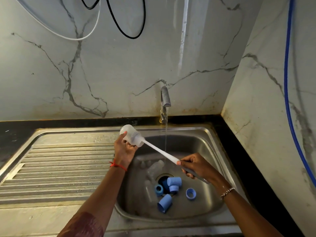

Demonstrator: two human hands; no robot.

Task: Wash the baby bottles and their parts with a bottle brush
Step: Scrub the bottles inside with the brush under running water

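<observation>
Holding bottle [130, 135] in left grip [124, 151], brush [160, 152] from right grip [195, 165] inside it

**Home kitchen, sink corner**

Site read as a domestic kitchen. A stainless steel sink [201, 144] sat in a black countertop [17, 134], with a ribbed drainboard [68, 165] to one side. A single metal tap [165, 98] rose at the back edge, water running. The walls [119, 74] behind and beside were white marble-pattern slabs, stained along the bottom joint. A blue hose [285, 77] ran down the side wall. A black cable [130, 37] and a white cable [68, 35] looped high on the back wall. Household use noted: a clear baby bottle [131, 135] and a white bottle brush [160, 152] over the basin, blue caps and rings [174, 181] lying round the drain.
</observation>
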